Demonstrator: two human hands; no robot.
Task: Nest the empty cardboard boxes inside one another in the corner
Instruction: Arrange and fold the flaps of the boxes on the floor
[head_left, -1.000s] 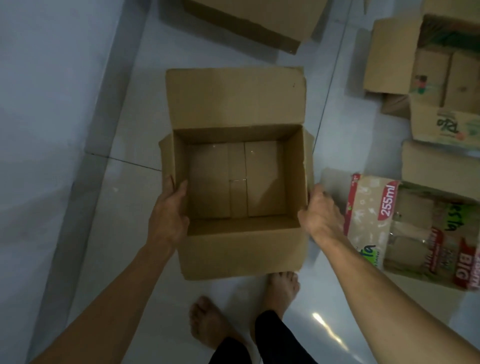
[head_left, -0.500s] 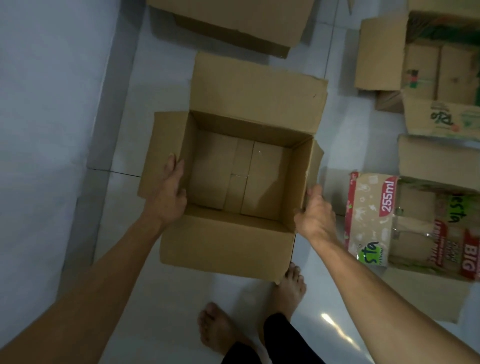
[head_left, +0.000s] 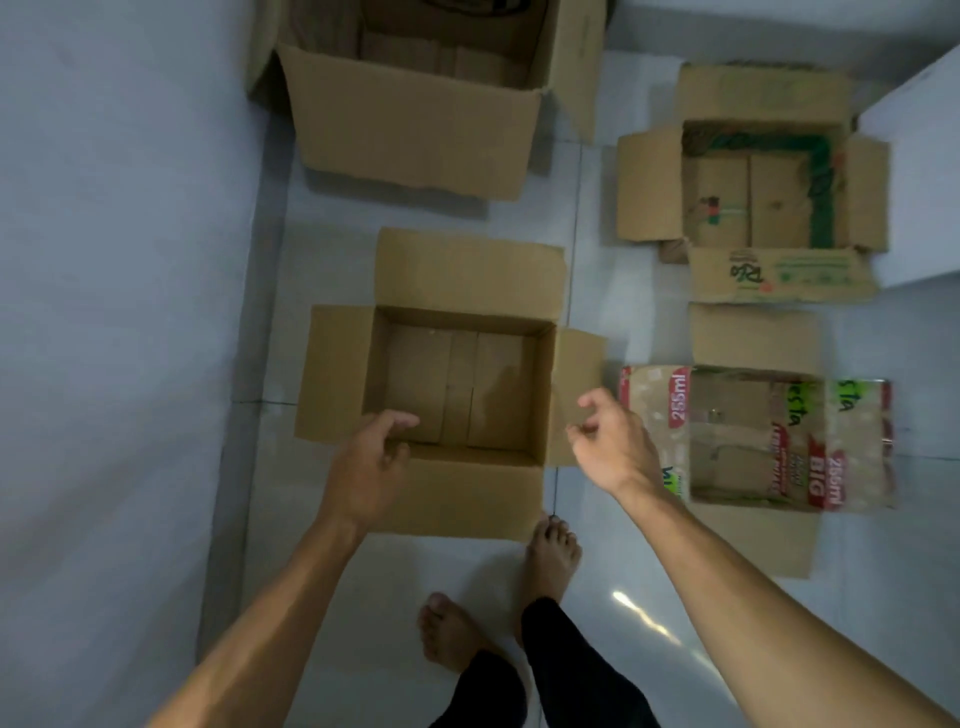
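While both the left hand and right hand hover open and empty over it, the plain box looks light yet floppy-flapped, best gripped by its firm side walls.

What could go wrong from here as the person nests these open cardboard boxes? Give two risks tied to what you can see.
1. The plain box has all four flaps splayed outward; they may catch on the rim of the large box when lowered in.
2. A bare foot sits against the plain box's near corner, so shifting the box could stub or trip it.
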